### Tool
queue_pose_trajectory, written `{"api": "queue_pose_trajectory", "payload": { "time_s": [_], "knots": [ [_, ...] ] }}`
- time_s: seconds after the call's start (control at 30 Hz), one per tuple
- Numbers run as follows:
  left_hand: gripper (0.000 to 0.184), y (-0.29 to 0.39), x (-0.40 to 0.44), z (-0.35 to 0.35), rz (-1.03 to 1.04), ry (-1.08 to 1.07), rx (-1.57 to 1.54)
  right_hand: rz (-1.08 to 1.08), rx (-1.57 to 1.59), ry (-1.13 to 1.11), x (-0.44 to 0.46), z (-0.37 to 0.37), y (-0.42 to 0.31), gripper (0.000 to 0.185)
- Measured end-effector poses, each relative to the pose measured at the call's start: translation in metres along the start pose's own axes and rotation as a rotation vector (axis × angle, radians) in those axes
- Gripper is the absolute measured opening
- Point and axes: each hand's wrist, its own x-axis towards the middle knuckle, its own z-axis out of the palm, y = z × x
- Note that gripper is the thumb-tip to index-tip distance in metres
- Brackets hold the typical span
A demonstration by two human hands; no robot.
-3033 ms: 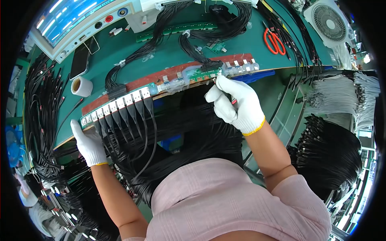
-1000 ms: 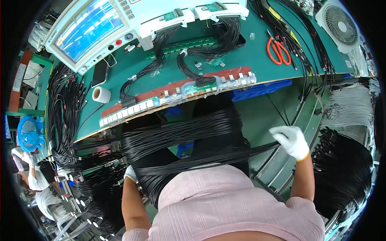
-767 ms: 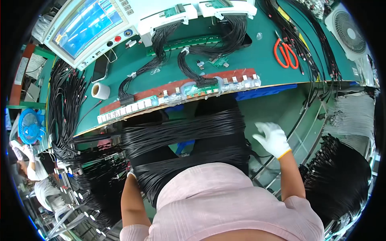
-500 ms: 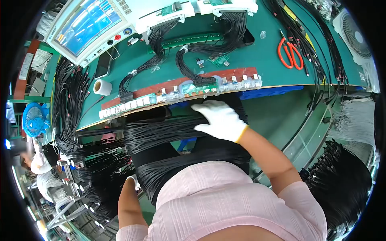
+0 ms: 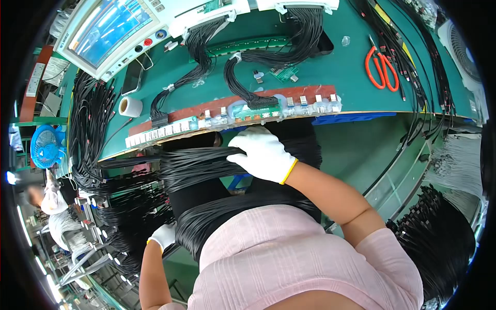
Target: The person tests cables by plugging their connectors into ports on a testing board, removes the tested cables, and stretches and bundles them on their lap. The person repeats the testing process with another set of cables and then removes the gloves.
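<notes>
Across my lap lies a thick bundle of black cables (image 5: 194, 165), with another stretch of black cables (image 5: 206, 219) nearer my waist. My right hand (image 5: 261, 154), in a white glove with a yellow cuff, is closed on the upper bundle just below the bench edge. Some strands run taut leftward from its fingers. Low on the left, my gloved left hand (image 5: 164, 236) is beside the cables at my hip. Its fingertips are hidden, so its grip cannot be made out.
On the green bench (image 5: 330, 67) are a test fixture strip (image 5: 206, 121), a screen instrument (image 5: 108, 36), a phone (image 5: 133, 77), a white roll (image 5: 130, 107) and red-handled scissors (image 5: 381, 70). More cables hang at left (image 5: 88, 129) and right (image 5: 439, 243). A blue fan (image 5: 46, 147) stands left.
My right hand has moved left and its fingers have closed on the cables. My left hand has shifted down and left, showing more of its glove. The view has tilted slightly.
</notes>
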Motion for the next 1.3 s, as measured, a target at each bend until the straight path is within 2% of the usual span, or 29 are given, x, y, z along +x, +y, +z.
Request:
{"api": "queue_pose_trajectory", "payload": {
  "time_s": [0.03,0.1,0.13,0.17,0.2,0.23,0.3,0.33,0.37,0.43,0.53,0.57,0.63,0.7,0.77,0.83,0.9,0.93,0.97,1.0,1.03,1.07,1.1,1.17,1.23,1.27,1.3],
  "knots": [
    [0.034,0.017,-0.004,-0.021,-0.171,-0.001,0.007,0.005,-0.018,0.005,-0.001,0.001,0.003,0.023],
    [0.032,0.09,-0.027,-0.107,-0.518,-0.006,0.025,-0.004,-0.06,0.044,-0.001,0.001,0.003,0.022],
    [0.03,0.12,-0.029,-0.132,-0.66,0.291,0.116,-0.017,-0.087,0.074,-0.002,0.002,0.002,0.021],
    [0.026,0.134,-0.029,-0.144,-0.517,0.744,-0.086,-0.029,-0.114,0.101,-0.004,0.003,0.0,0.021],
    [0.025,0.167,-0.034,-0.173,-0.436,0.907,-0.358,-0.026,-0.094,0.11,-0.007,0.003,-0.002,0.021],
    [0.025,0.178,-0.027,-0.175,-0.224,0.979,-0.737,-0.028,-0.077,0.119,-0.008,0.001,-0.006,0.02],
    [0.043,0.212,-0.018,-0.198,-0.023,0.516,-1.514,-0.043,-0.038,0.056,-0.009,-0.004,-0.015,0.021],
    [0.056,0.217,0.0,-0.19,0.105,0.429,-1.751,-0.108,-0.065,0.114,-0.012,-0.005,-0.019,0.021],
    [0.058,0.22,0.016,-0.187,0.226,0.375,-1.959,-0.164,-0.088,0.173,-0.016,-0.007,-0.025,0.022],
    [0.054,0.234,0.037,-0.198,0.658,0.371,-2.424,-0.206,-0.139,0.111,-0.025,-0.014,-0.034,0.021],
    [0.036,0.23,0.043,-0.205,0.865,0.316,-2.522,-0.015,-0.073,-0.213,-0.04,-0.019,-0.036,0.022],
    [0.032,0.223,0.043,-0.205,1.013,0.316,-2.444,0.041,-0.053,-0.272,-0.043,-0.028,-0.034,0.024],
    [0.03,0.199,0.025,-0.203,0.845,0.662,-2.406,0.09,0.013,-0.233,-0.051,-0.051,-0.016,0.025],
    [0.027,0.181,-0.002,-0.204,0.708,0.905,-2.224,-0.121,-0.056,0.044,-0.08,-0.061,0.037,0.024],
    [0.026,0.164,-0.026,-0.211,0.541,1.183,-2.142,0.149,-0.03,0.168,-0.106,-0.084,0.069,0.02],
    [0.027,0.143,-0.037,-0.208,0.655,1.315,-2.019,0.649,0.276,0.232,-0.119,-0.112,0.062,0.02],
    [0.029,0.158,-0.038,-0.218,0.66,1.433,-2.089,0.745,0.278,0.355,-0.13,-0.114,0.062,0.021],
    [0.03,0.121,-0.014,-0.189,0.754,1.242,-2.057,0.656,0.313,0.441,-0.137,-0.108,0.07,0.017],
    [0.028,0.159,-0.005,-0.2,0.498,1.256,-2.414,0.579,0.198,0.455,-0.138,-0.104,0.07,0.015],
    [0.024,0.169,0.013,-0.189,0.477,1.074,-2.515,0.498,0.084,0.469,-0.137,-0.101,0.07,0.013],
    [0.023,0.184,0.025,-0.182,0.758,0.756,-2.473,0.418,-0.029,0.485,-0.135,-0.099,0.07,0.011],
    [0.023,0.205,0.031,-0.182,0.568,0.771,-2.632,0.316,-0.25,0.461,-0.135,-0.096,0.073,0.008],
    [0.026,0.225,0.026,-0.19,0.312,0.823,-2.641,0.332,-0.251,0.502,-0.136,-0.094,0.069,0.009],
    [0.032,0.236,0.027,-0.186,0.594,0.75,-2.613,0.354,-0.253,0.579,-0.13,-0.09,0.052,0.012],
    [0.036,0.239,0.026,-0.187,0.81,0.679,-2.604,0.268,-0.035,0.597,-0.126,-0.086,0.016,0.015],
    [0.036,0.245,0.022,-0.192,0.9,0.661,-2.595,0.189,0.173,0.515,-0.126,-0.08,0.0,0.013],
    [0.036,0.251,0.02,-0.195,0.993,0.636,-2.582,0.16,0.287,0.276,-0.121,-0.079,-0.019,0.014]
  ]
}}
